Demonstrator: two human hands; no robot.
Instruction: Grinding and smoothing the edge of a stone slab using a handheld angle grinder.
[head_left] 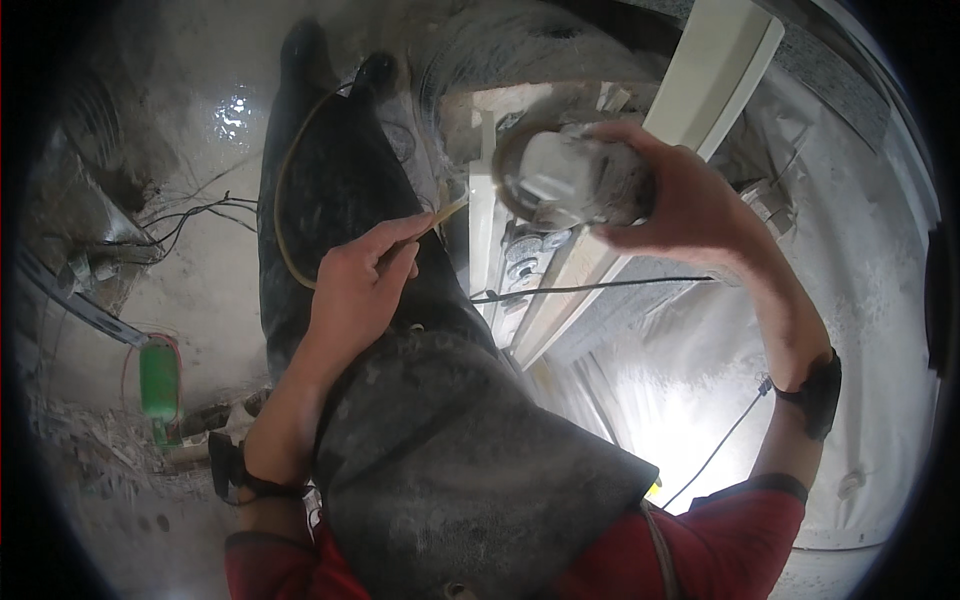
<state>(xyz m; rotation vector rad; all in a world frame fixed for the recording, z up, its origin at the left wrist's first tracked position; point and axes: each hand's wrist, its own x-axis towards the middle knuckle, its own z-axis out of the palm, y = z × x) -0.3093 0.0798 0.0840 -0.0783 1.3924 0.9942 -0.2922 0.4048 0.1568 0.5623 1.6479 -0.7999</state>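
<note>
My left hand (pixel 358 285) pinches the tip of a thin yellowish hose (pixel 290 190) in front of my dark apron (pixel 450 470). The hose loops back across the apron. On the right, my right hand (pixel 690 205) is wrapped round a dusty, grey-white rounded power tool (pixel 565 175). Its exact kind I cannot make out. It is held over a long pale strip (pixel 710 70) that runs diagonally beneath it. Whether the tool touches the strip is hidden. Several small round metal parts (pixel 525 262) lie just below the tool.
A black cable (pixel 600 288) crosses under my right arm. A bright light (pixel 680 420) glares at the lower right, beside pale sheeting (pixel 840 300). At left, a green bottle-shaped thing (pixel 160 380) is near dark wires (pixel 195 212) and a wet, shiny floor (pixel 225 150).
</note>
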